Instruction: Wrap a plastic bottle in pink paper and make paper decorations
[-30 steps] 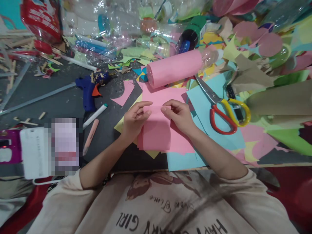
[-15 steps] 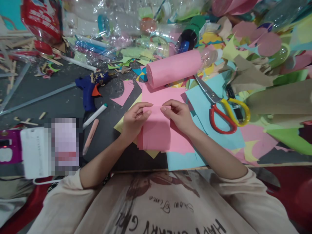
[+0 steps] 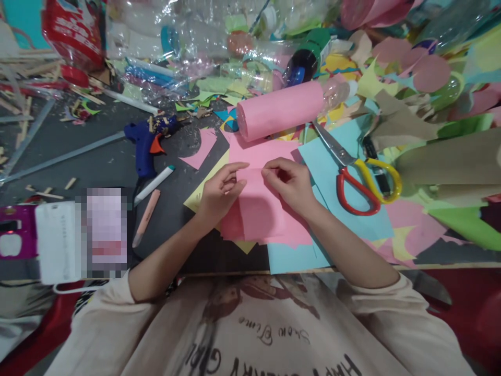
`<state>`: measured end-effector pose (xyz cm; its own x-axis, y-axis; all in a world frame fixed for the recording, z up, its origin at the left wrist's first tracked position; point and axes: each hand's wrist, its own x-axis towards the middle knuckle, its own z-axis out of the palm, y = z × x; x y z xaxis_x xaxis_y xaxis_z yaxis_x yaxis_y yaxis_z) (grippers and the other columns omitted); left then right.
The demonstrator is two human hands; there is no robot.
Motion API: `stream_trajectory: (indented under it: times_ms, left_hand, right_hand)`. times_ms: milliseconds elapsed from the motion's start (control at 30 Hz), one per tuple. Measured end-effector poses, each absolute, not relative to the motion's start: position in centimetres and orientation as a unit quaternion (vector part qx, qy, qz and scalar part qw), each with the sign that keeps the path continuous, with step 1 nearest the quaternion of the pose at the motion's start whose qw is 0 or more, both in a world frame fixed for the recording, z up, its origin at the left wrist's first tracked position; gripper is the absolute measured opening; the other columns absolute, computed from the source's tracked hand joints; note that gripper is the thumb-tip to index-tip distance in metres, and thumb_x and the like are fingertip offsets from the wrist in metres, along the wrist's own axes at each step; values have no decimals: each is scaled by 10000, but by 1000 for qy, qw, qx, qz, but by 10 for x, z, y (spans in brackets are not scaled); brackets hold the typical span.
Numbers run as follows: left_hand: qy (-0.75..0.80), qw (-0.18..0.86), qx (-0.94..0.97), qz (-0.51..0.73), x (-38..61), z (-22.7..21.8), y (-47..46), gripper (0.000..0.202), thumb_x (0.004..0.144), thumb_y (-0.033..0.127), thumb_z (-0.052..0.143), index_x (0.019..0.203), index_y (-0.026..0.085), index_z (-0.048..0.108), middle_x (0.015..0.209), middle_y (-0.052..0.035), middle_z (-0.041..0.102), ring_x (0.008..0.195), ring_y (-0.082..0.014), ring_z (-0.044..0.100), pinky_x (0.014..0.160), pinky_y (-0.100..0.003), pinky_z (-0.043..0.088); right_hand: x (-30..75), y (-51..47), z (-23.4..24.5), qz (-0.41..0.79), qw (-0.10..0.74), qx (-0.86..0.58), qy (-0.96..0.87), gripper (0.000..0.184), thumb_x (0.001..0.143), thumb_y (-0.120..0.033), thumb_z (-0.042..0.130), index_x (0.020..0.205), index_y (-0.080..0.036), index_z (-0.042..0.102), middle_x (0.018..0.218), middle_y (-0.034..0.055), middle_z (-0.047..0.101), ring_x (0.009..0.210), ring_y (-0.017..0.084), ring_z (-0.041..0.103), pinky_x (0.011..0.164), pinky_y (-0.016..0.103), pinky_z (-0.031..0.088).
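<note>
Work looked part-done: just beyond the scissors' (image 3: 344,156) tips, a bottle (image 3: 282,109) lay wrapped in pink. Left of the scissors, a sheet (image 3: 260,209) seemed loose, not fixed to anything; what else remained, couldn't tell. Sheet plain pink, small, roughly rectangular, shadowed, over more pink paper (image 3: 295,224). Right hand (image 3: 289,183) pinched its top edge; left hand (image 3: 223,190) curled at its left side, grip unclear.

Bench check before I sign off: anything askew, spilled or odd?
Mainly the blue glue gun: wood-coloured bits lie on its top, odd for a tool that may run hot. Also, the pink sheet at the right hand looks offset from the pink paper beneath, possibly just from handling.
</note>
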<state>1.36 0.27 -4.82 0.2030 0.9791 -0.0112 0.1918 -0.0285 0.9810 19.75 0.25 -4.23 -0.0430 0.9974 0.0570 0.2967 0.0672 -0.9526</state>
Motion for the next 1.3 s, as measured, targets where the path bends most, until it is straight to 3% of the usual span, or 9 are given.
stream_trajectory:
  times_ms: [67,133,167,267,333,500,967,1300]
  left_hand:
    - [477,446,653,383,10,-45,2,410,886,376,605,1257,203,577,1074,-85,673,946,-174,645,780,-264,532]
    - [457,367,736,338,6,-35,-2,436,944,381,518,1337,193,508,1375,-153,566,1259,-242,544,1011,-384,485]
    - [442,327,781,296,5,-28,-6,418,966,369,480,1338,180,507,1433,-169,523,1322,-262,497,1070,-427,446]
    - [374,249,880,156,6,-7,-26,393,1012,276,336,1319,116,522,1350,-177,599,1264,-265,555,1081,-443,447]
    - [382,198,898,94,11,0,-44,472,1013,339,352,1377,64,470,1366,-213,583,1279,-293,550,1064,-445,466]
    - [397,111,910,51,24,-5,-74,495,1009,358,378,1380,54,499,1411,-202,564,1311,-286,541,1104,-420,440]
    - [388,87,918,10,24,-9,-101,428,975,321,475,1278,40,583,1193,-177,681,1115,-253,648,957,-340,541]
    - [387,77,919,6,20,-21,-120,493,963,314,490,1342,4,536,1252,-195,640,1204,-281,592,1053,-367,491]
  right_hand:
    - [199,5,-43,372,436,-549,-609,145,833,-245,602,692,-213,613,709,4,621,661,150,532,664,317,431]
    - [201,7,-45,335,448,-545,-624,158,838,-225,598,680,-220,606,732,10,624,718,166,556,717,334,445]
    - [201,7,-47,321,455,-542,-630,162,838,-216,599,677,-221,604,738,12,623,739,171,563,732,339,447]
    - [201,8,-50,302,473,-535,-631,166,840,-194,601,676,-219,601,736,11,618,745,170,568,732,337,444]
    - [201,9,-52,299,475,-536,-631,168,837,-185,605,673,-219,600,728,7,618,738,168,567,732,339,441]
    - [201,10,-55,296,473,-548,-623,174,828,-168,614,661,-218,602,720,-1,618,735,166,557,737,342,434]
    - [202,16,-56,278,414,-574,-649,188,833,-128,611,668,-213,588,716,-10,584,722,173,523,726,349,416]
    - [202,16,-58,245,410,-575,-665,185,864,-198,596,681,-220,578,704,-4,606,716,177,552,715,339,437]
